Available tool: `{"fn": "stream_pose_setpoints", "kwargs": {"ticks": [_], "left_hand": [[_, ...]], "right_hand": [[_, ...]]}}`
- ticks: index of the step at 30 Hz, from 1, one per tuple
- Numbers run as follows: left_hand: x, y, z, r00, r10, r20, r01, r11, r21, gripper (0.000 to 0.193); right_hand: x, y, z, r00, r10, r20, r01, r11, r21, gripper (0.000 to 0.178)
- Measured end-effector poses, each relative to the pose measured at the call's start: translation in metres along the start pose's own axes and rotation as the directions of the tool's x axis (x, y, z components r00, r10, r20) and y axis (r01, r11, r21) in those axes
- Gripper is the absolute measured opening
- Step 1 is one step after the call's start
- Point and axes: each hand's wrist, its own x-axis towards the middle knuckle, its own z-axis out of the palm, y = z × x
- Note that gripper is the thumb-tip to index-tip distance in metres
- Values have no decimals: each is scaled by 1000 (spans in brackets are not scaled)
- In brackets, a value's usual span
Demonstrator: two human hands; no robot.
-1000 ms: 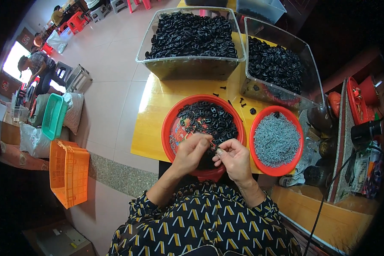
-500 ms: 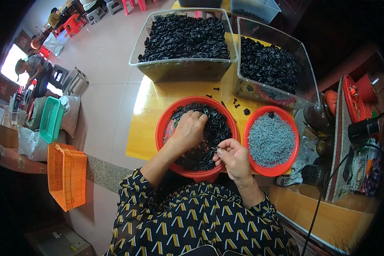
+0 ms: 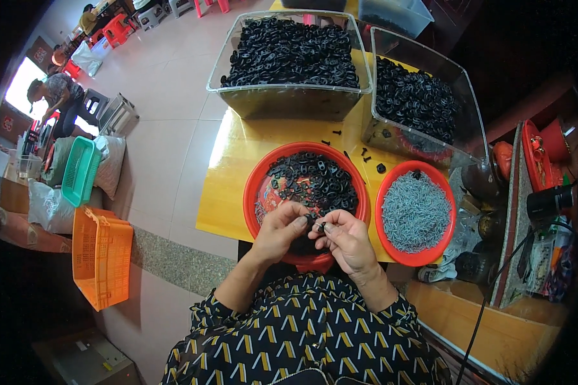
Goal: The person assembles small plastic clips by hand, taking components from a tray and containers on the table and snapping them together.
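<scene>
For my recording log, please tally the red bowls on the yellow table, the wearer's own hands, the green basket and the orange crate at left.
Red bowls: 2
Hands: 2
Green basket: 1
Orange crate: 1
Total: 6

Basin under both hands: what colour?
The basin is red; it shows best in the head view.
</scene>
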Motion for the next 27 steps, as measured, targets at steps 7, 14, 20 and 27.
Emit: {"fn": "stream_pose_setpoints", "kwargs": {"ticks": [7,14,20,27], "left_hand": [[-18,11,8,991,133,8,-130,954,270,11],[-16,4,-1,971,230,60,-238,932,275,11],[-20,12,1,994,78,81,-85,993,88,16],[-21,8,-3,993,45,109,-59,989,133,20]], "right_hand": [[-1,8,0,999,-22,33,24,997,-79,10],[-1,9,1,998,47,51,-47,999,3,14],[2,9,-2,989,74,127,-81,995,54,12],[2,9,-3,989,111,96,-123,983,135,11]]}}
